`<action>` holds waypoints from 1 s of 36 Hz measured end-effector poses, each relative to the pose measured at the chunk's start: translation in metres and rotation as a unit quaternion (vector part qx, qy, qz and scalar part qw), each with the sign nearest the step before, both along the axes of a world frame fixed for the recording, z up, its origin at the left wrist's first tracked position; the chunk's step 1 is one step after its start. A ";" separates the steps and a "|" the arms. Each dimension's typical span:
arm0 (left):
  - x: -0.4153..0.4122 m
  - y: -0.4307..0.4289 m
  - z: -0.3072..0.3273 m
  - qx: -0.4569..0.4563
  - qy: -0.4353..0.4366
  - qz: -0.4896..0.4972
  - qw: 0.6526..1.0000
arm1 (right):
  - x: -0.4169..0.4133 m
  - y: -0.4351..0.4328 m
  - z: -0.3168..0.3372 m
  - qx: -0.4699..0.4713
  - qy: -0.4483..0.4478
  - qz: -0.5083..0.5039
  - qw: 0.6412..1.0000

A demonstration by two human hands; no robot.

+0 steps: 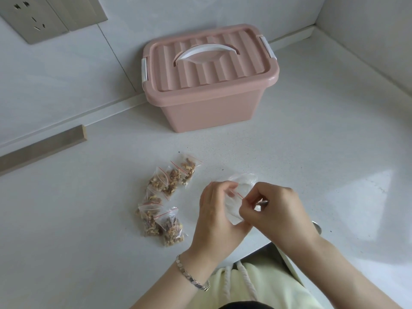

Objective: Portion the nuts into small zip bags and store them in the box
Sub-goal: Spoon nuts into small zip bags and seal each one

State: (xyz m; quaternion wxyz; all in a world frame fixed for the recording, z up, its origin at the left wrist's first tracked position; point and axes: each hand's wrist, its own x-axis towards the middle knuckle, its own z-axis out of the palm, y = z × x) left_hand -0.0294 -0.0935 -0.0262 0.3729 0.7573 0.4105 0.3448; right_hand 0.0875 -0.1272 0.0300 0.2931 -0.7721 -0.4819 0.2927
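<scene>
Head view: both hands, left [214,210] and right [274,210], pinch clear zip bag [236,197] (red-striped) near filled bags [165,197].

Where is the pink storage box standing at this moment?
In the head view the pink box stands at the back middle of the counter, close to the back wall, its lid on, beyond the filled nut bags.

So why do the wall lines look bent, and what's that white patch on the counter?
Head view: the wide lens bows straight edges near the borders; the patch on the counter at right is glare, likely from a window; the clear bag held by the left hand and right hand looks slightly soft.
</scene>
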 end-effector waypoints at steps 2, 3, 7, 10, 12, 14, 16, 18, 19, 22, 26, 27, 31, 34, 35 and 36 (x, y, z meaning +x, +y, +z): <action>0.001 -0.002 -0.001 0.003 -0.005 0.012 1.000 | -0.001 0.001 -0.001 -0.004 -0.049 -0.003 0.999; 0.001 -0.002 -0.002 0.012 -0.005 0.018 1.000 | -0.002 0.001 -0.002 -0.003 -0.057 -0.005 0.998; 0.000 0.000 -0.007 0.048 0.003 0.027 0.998 | -0.001 0.002 -0.003 -0.004 -0.008 -0.008 1.000; -0.003 0.002 -0.011 0.075 0.033 0.022 0.996 | 0.000 0.002 -0.004 -0.018 0.054 -0.016 0.998; -0.003 0.001 -0.012 0.073 0.037 0.027 0.996 | 0.000 0.002 -0.005 -0.027 0.075 -0.019 0.997; -0.003 0.001 -0.012 0.081 0.045 0.024 0.995 | 0.000 0.001 -0.006 -0.031 0.091 -0.023 0.995; -0.003 0.001 -0.012 0.093 0.062 0.014 0.994 | 0.000 0.000 -0.005 -0.037 0.105 -0.031 0.993; -0.003 0.002 -0.013 0.100 0.083 0.009 0.991 | 0.001 0.000 -0.006 -0.040 0.111 -0.037 0.992; -0.002 0.002 -0.013 0.105 0.092 0.008 0.990 | 0.001 0.000 -0.006 -0.039 0.111 -0.038 0.992; -0.002 0.002 -0.014 0.111 0.116 0.011 0.987 | 0.000 -0.001 -0.006 -0.034 0.102 -0.035 0.994; -0.001 0.003 -0.013 0.099 0.122 0.031 0.987 | -0.001 0.000 -0.006 -0.026 0.103 -0.031 0.994; -0.001 0.003 -0.013 0.101 0.120 0.036 0.987 | -0.001 0.000 -0.006 -0.021 0.107 -0.033 0.993; -0.003 0.004 -0.011 0.078 0.092 0.058 0.991 | 0.002 0.001 -0.008 0.010 0.109 -0.042 0.993; -0.012 0.007 -0.012 -0.008 0.070 0.072 0.995 | 0.012 0.001 -0.007 0.038 0.069 -0.054 0.995; -0.016 0.009 -0.013 -0.047 0.066 0.075 0.994 | 0.017 0.001 -0.006 0.045 0.055 -0.058 0.996; -0.021 0.010 -0.014 -0.086 0.064 0.079 0.991 | 0.022 0.000 -0.004 0.055 0.049 -0.063 0.995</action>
